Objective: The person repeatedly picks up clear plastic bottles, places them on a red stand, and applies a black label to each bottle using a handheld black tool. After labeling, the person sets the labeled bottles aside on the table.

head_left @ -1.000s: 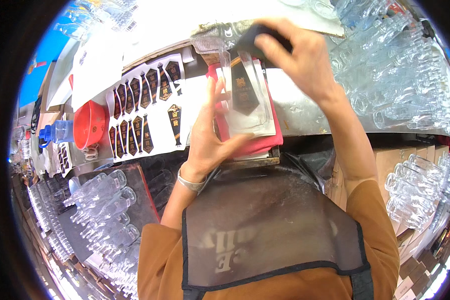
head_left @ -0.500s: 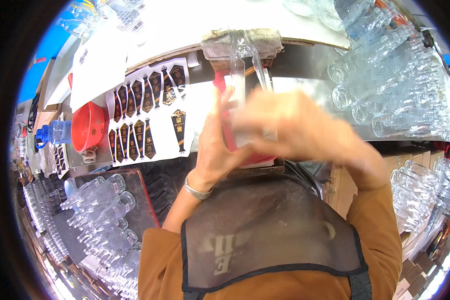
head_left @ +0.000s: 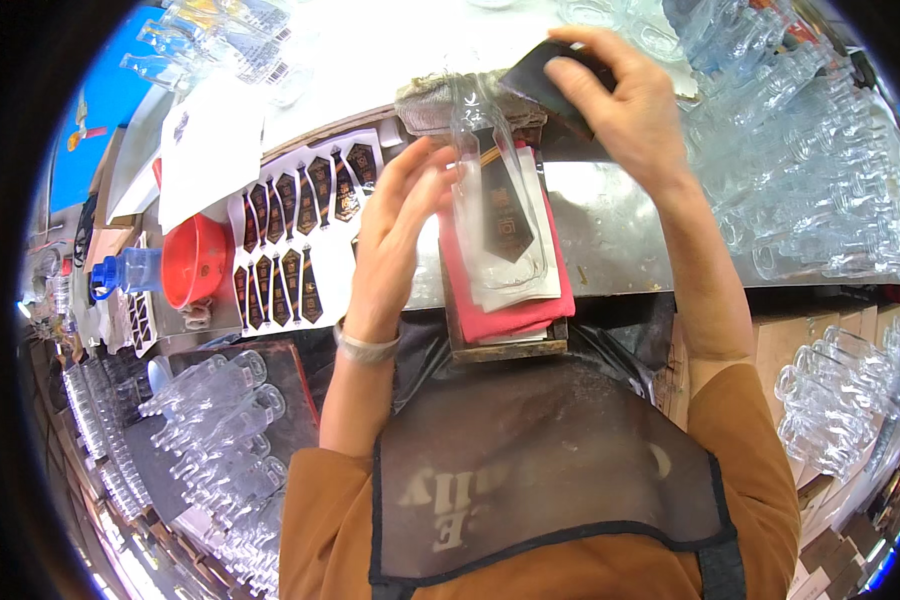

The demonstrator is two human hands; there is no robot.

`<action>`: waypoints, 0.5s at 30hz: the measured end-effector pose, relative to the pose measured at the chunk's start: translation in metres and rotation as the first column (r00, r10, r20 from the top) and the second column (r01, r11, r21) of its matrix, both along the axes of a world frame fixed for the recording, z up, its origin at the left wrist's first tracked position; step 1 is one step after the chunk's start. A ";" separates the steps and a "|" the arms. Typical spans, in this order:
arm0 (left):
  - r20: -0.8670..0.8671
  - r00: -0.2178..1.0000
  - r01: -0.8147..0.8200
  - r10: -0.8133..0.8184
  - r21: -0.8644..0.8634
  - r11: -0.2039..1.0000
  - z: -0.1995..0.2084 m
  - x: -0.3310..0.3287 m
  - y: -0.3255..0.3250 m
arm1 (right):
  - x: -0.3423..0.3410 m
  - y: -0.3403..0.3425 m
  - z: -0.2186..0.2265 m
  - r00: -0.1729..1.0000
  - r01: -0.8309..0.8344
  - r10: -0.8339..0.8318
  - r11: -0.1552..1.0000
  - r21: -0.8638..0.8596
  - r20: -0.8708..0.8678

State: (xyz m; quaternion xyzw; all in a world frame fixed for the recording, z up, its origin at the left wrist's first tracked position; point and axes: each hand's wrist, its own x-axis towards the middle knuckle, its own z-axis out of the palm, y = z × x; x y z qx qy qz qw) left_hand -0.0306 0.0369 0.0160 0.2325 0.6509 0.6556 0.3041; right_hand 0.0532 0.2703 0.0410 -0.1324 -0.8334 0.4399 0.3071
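A clear glass bottle lies on its side in front of me, its neck pointing away from me. On its upper face sits a black tie-shaped decal with gold marks. Under it are white paper and a red cloth in a wooden cradle, while a folded rag supports the neck end. My left hand is open beside the bottle's left side, fingers apart and fingertips close to the glass. Beyond the bottle, to the right, my right hand grips a flat black scraper-like piece between thumb and fingers.
Left of the cradle lies a white sheet of tie-shaped decals, beside a red bowl and a blue-capped jug. Many clear bottles are stacked at right. More bottles stand at lower left and lower right.
My right hand has moved from over the bottle up and away to the right, bringing the black piece into sight. My left hand has lifted off and opened, uncovering the bottle and its decal.
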 end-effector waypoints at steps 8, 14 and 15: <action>-0.069 0.991 -0.119 0.111 -0.119 0.986 -0.024 0.008 0.048 | 0.026 -0.006 -0.036 0.976 -0.189 0.199 0.552 -0.812 -0.092; 0.168 0.985 -0.027 0.031 -0.027 0.999 -0.027 -0.009 0.050 | -0.001 -0.013 -0.041 0.925 -0.204 0.337 0.832 -0.516 0.177; 0.181 0.983 -0.025 0.039 -0.077 0.997 -0.025 -0.013 0.052 | -0.006 -0.012 -0.042 0.915 -0.226 0.361 0.830 -0.510 0.181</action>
